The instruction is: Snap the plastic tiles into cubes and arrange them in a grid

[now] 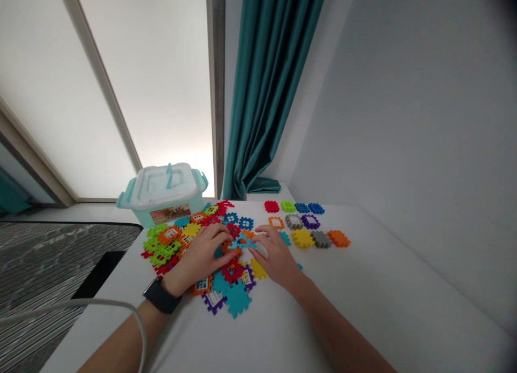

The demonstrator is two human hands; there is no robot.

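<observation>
A light blue notched building piece (243, 241) is held just above a heap of similar flat plastic pieces. My right hand (275, 254) pinches its right end between thumb and fingers. At its left end, the thumb and fingers of my left hand (205, 251) close around the edge, while the palm hangs over the heap. Below my hands lie a red piece (232, 271), a turquoise piece (237, 298) and a purple piece with a white window insert (214, 302). A yellow piece (258, 269) lies beside my right thumb. My fingers partly cover the middle of the heap.
Behind the heap stands a lidded clear and mint storage box (167, 192). Rows of sorted pieces, among them a yellow one (302, 238) and an orange one (339, 239), lie to the right on the white table (363, 308). A pale cable (135, 313) crosses my left forearm.
</observation>
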